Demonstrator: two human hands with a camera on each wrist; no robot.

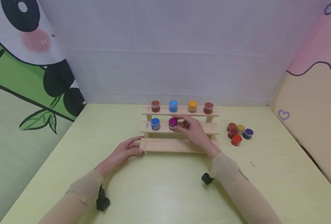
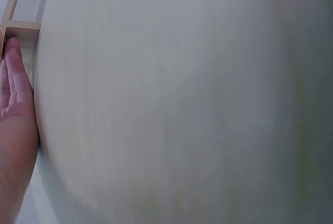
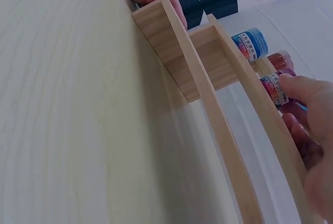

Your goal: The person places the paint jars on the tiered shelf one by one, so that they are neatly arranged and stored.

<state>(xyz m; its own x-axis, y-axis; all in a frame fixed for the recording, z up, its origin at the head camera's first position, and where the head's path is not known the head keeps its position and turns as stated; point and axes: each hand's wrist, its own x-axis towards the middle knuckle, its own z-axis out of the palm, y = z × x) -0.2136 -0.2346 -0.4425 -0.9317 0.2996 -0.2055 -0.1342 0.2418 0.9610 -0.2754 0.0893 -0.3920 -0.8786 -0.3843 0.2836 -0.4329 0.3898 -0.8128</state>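
Observation:
In the head view, my right hand (image 1: 191,127) pinches a small purple paint jar (image 1: 172,123) between thumb and fingers. That jar stands upright on the middle step of a three-step wooden rack (image 1: 168,145), right of a blue paint jar (image 1: 155,123). My left hand (image 1: 126,149) holds the left end of the lowest step, thumb toward the front and fingers along the back. The right wrist view shows the purple jar's label (image 3: 274,89) beside my thumb. Part of the left hand (image 2: 15,99) reaches the rack's end in the left wrist view.
Along the top step stand a brown jar (image 1: 155,106), a light blue jar (image 1: 173,106), an orange jar (image 1: 192,106) and another brown jar (image 1: 208,108). Several jars, among them a red one (image 1: 236,140) and a dark blue one (image 1: 248,133), are clustered right of the rack.

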